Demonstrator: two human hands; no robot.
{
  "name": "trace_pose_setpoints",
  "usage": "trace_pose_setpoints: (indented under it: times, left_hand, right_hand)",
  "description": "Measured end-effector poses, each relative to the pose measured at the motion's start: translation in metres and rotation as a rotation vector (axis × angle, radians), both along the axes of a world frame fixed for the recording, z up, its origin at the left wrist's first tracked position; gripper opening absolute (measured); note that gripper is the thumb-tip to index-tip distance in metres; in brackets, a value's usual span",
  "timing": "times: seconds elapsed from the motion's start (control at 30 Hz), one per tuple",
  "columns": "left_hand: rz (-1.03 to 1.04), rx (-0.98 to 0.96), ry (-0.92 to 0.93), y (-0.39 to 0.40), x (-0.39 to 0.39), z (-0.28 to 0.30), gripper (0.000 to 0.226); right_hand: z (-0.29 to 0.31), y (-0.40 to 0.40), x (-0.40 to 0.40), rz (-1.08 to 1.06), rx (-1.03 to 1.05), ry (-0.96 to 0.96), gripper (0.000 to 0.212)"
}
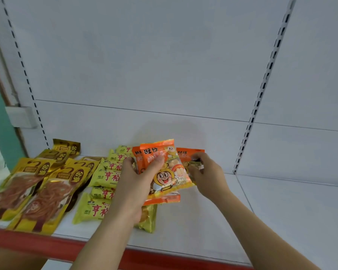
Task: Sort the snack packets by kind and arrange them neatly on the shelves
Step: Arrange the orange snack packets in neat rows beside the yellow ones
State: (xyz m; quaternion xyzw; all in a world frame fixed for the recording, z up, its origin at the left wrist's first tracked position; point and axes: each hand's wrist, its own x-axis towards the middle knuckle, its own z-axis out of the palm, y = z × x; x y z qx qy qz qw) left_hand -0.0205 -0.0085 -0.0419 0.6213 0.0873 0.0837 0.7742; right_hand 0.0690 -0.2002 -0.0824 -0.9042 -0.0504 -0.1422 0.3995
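Note:
My left hand (137,184) grips a small stack of orange snack packets (164,170) with a cartoon face, held just above the white shelf (203,221). My right hand (205,172) pinches another orange packet (189,154) lying behind the stack, at its right edge. Yellow-green packets (105,176) with red lettering lie in a column left of my left hand. One more yellow-green packet (148,219) pokes out beneath my left wrist. Gold packets (47,184) of brown strips cover the shelf's left end.
The shelf has a red front edge (164,258) and a white back panel (164,65) with slotted uprights (261,90). A second shelf section (300,211) continues to the right. A teal post (0,121) stands at the far left.

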Motion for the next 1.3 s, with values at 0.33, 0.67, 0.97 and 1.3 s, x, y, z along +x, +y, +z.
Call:
trace_pose_setpoints:
  times: [0.33, 0.67, 0.97, 1.3]
  left_hand:
    - [-0.104, 0.017, 0.015, 0.008, -0.005, -0.003, 0.051]
    - [-0.152, -0.014, -0.01, -0.006, -0.006, -0.002, 0.047]
    - [-0.174, 0.04, -0.03, -0.047, -0.001, -0.006, 0.056]
    - [-0.18, -0.001, -0.038, -0.047, 0.0, -0.011, 0.041]
  right_hand:
    - [-0.028, -0.013, 0.02, 0.034, -0.583, 0.109, 0.054]
    - [-0.014, -0.019, 0.013, 0.02, -0.511, 0.184, 0.067]
    - [0.05, -0.02, -0.091, 0.153, 0.489, 0.172, 0.045]
    - [0.039, -0.031, -0.078, -0.148, 0.712, -0.001, 0.033]
